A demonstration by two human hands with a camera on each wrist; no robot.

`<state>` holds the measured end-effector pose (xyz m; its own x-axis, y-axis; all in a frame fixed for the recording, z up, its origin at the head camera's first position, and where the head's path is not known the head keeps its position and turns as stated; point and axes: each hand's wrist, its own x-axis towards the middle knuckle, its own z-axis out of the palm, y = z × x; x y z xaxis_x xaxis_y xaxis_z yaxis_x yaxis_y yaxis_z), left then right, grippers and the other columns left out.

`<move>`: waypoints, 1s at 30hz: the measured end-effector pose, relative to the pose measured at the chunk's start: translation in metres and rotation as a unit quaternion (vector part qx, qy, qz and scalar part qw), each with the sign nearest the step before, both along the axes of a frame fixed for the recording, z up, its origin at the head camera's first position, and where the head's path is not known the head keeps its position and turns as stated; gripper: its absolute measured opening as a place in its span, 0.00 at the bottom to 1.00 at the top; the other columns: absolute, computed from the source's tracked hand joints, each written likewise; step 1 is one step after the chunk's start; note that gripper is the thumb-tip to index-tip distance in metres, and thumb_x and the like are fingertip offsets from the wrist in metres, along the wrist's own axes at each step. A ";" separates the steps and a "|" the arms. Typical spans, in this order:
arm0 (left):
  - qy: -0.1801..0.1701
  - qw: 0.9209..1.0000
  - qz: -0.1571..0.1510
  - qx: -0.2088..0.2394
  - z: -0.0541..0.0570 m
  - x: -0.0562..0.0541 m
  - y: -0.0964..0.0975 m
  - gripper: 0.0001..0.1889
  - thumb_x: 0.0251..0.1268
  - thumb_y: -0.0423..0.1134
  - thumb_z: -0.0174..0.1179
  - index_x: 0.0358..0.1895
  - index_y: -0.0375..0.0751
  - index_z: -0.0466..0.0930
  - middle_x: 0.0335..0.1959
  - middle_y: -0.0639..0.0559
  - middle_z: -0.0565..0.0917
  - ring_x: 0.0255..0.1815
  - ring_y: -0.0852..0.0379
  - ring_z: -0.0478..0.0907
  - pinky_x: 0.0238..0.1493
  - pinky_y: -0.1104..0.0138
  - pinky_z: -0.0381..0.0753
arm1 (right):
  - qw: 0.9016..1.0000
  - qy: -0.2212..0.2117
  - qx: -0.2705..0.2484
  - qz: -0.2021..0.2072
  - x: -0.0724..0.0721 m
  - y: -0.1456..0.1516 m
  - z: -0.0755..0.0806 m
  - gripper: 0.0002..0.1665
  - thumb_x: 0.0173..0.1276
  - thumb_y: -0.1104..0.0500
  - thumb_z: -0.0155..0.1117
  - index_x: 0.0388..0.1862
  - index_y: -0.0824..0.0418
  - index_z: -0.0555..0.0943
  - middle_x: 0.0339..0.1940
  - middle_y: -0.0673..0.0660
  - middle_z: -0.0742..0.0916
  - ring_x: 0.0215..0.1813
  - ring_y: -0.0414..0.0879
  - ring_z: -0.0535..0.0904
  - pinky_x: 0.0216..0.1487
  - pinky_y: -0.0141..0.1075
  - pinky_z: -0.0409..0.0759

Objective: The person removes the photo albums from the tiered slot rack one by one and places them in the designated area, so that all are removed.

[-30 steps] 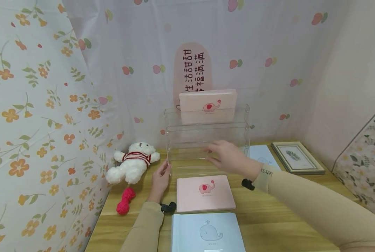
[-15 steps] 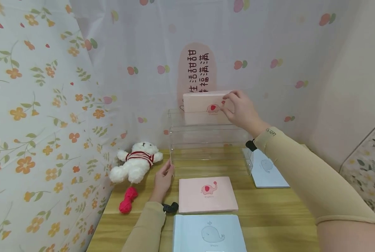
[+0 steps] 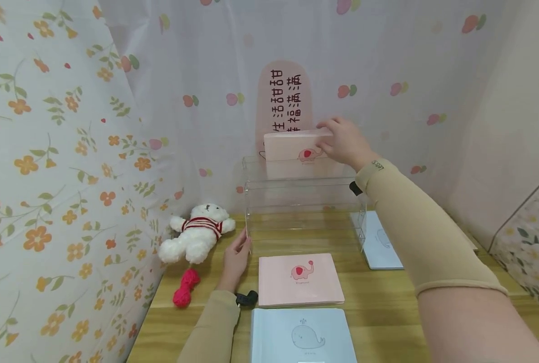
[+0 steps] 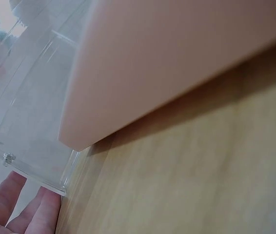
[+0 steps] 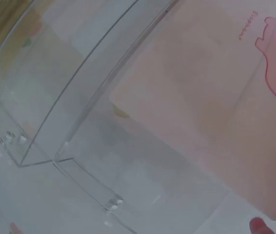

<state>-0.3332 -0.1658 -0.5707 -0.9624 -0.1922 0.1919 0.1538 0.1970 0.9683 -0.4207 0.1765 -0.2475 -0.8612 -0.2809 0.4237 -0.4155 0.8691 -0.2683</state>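
Note:
A clear acrylic tiered rack [image 3: 248, 201] stands at the back of the wooden table. In its top tier a pink elephant notebook [image 3: 283, 147] stands upright, and my right hand [image 3: 345, 143] pinches its upper right corner. In the right wrist view, fingertips [image 5: 259, 226] show at that notebook's corner. My left hand [image 3: 234, 263] grips the rack's lower left side, with fingers [image 4: 46, 214] against the clear panel in the left wrist view. Another pink elephant notebook [image 3: 274, 285] lies flat before the rack. Closer to me lies a pale blue whale notebook [image 3: 276, 335].
Left of the rack lies a white teddy bear [image 3: 190, 247] in a striped top, with a red yarn skein [image 3: 185, 288] below it. Another pale blue notebook [image 3: 378, 247] lies to the right, partly behind my right arm. Patterned cloth curtains [image 3: 197, 65] surround the table.
My right hand has risen from the rack's lower tiers to the pink notebook in the top tier and taken its corner. My left hand has stayed at the rack's side.

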 end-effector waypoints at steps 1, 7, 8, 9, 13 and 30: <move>0.001 1.000 0.000 0.000 0.001 0.000 0.000 0.24 0.84 0.44 0.64 0.77 0.48 0.80 0.71 0.40 0.86 0.63 0.39 0.88 0.52 0.71 0.83 | 1.000 -0.010 -0.002 -0.001 -0.001 0.000 0.000 0.29 0.82 0.52 0.69 0.77 0.58 0.77 0.80 0.68 0.77 0.81 0.69 0.70 0.84 0.65 0.66; 0.003 1.000 -0.001 0.000 0.003 -0.001 0.001 0.23 0.84 0.41 0.64 0.77 0.47 0.81 0.71 0.39 0.86 0.63 0.38 0.88 0.50 0.74 0.82 | 0.998 -0.050 -0.043 -0.002 -0.005 0.004 -0.005 0.25 0.82 0.56 0.68 0.74 0.58 0.77 0.79 0.68 0.78 0.78 0.68 0.71 0.83 0.67 0.67; 0.005 1.000 0.000 0.000 0.003 -0.001 0.001 0.23 0.84 0.41 0.64 0.76 0.47 0.81 0.70 0.39 0.86 0.63 0.38 0.88 0.49 0.74 0.82 | 0.997 -0.051 -0.053 0.000 -0.006 0.004 -0.006 0.25 0.82 0.57 0.68 0.73 0.58 0.77 0.79 0.68 0.77 0.78 0.68 0.71 0.84 0.67 0.67; 0.007 1.000 0.001 -0.001 0.003 -0.001 0.001 0.23 0.84 0.41 0.64 0.76 0.47 0.81 0.70 0.39 0.86 0.63 0.38 0.89 0.49 0.74 0.82 | 0.997 -0.050 -0.061 0.001 -0.007 0.004 -0.008 0.24 0.82 0.57 0.68 0.73 0.58 0.77 0.79 0.68 0.77 0.79 0.68 0.70 0.84 0.66 0.66; 0.014 1.000 0.001 -0.004 0.005 -0.002 0.001 0.23 0.84 0.41 0.64 0.76 0.46 0.81 0.70 0.39 0.86 0.62 0.38 0.89 0.48 0.74 0.82 | 0.994 -0.041 -0.100 0.004 -0.011 0.003 -0.016 0.22 0.81 0.59 0.69 0.70 0.58 0.79 0.80 0.66 0.79 0.83 0.66 0.69 0.87 0.64 0.63; 0.012 1.000 -0.002 0.003 0.005 0.000 0.000 0.23 0.84 0.40 0.64 0.77 0.49 0.81 0.69 0.37 0.87 0.65 0.36 0.88 0.49 0.76 0.81 | 0.961 -0.036 -0.272 -0.029 -0.002 -0.011 -0.010 0.23 0.74 0.76 0.59 0.62 0.61 0.83 0.74 0.63 0.84 0.66 0.59 0.85 0.64 0.49 0.83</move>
<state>-0.3334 -0.1659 -0.5655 -0.9586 -0.1888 0.2133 0.1774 0.1905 0.9655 -0.4230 0.1660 -0.2579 -0.9009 0.0148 0.4338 -0.3344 0.6135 -0.7154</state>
